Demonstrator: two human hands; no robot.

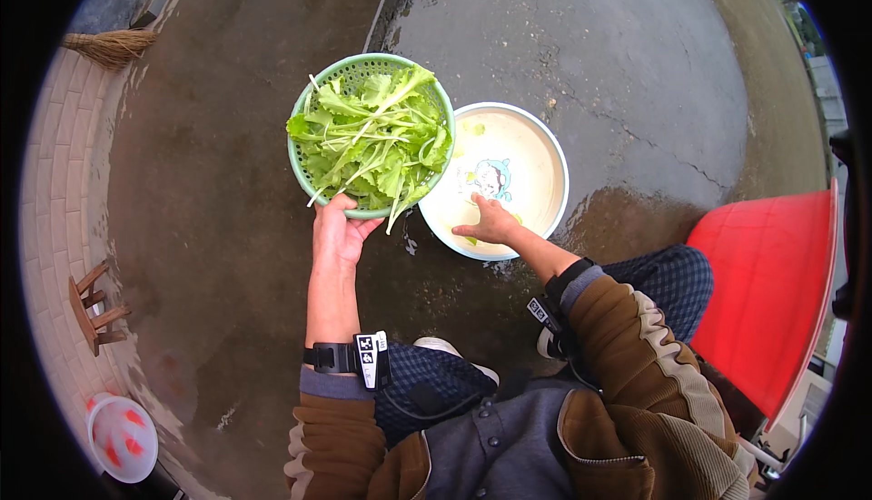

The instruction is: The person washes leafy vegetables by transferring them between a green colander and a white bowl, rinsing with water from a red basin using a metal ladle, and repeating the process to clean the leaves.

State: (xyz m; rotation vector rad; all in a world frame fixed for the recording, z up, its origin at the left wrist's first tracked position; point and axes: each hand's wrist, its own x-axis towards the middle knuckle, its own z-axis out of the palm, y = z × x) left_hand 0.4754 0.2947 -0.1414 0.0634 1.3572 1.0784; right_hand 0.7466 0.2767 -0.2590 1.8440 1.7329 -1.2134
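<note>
My left hand (343, 231) grips the near rim of a green perforated colander (294, 152), thumb on top and fingers beneath. Leafy greens with pale stems (371, 135) fill it, and one stem hangs over the near edge. To its right a pale round basin (538, 152) with a cartoon print on its bottom stands on the ground. The colander overlaps the basin's left side from above. Over the basin's near part reaches my right hand (492, 222), fingers spread, holding nothing I can see. A few bits of leaf (475, 129) lie in the basin, which appears to hold water.
A large red tub (756, 295) stands close on my right. Along the tiled wall at left are a straw broom (112, 47), a small wooden stool (95, 309) and a whitish bucket with red marks (122, 439). The concrete ground (231, 159) is wet.
</note>
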